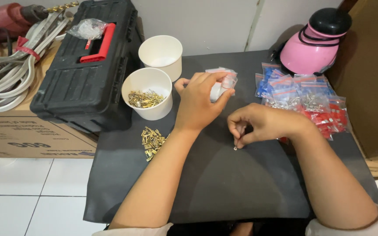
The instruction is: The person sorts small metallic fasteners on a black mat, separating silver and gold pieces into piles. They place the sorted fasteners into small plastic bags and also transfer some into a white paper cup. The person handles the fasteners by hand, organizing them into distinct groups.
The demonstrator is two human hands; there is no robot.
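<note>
My left hand is closed around a small clear zip bag with a red strip, held just above the black mat. My right hand pinches a tiny silver metal piece between its fingertips, touching the mat. A loose heap of small brass terminals lies on the mat left of my left forearm. More brass terminals fill the near white paper cup. Behind it stands a second white paper cup, which looks empty.
A pile of small zip bags with blue, red and silver parts lies at the right. Behind it sits a pink and black helmet-shaped object. A black toolbox with a red handle rests on a cardboard box, beside white cables.
</note>
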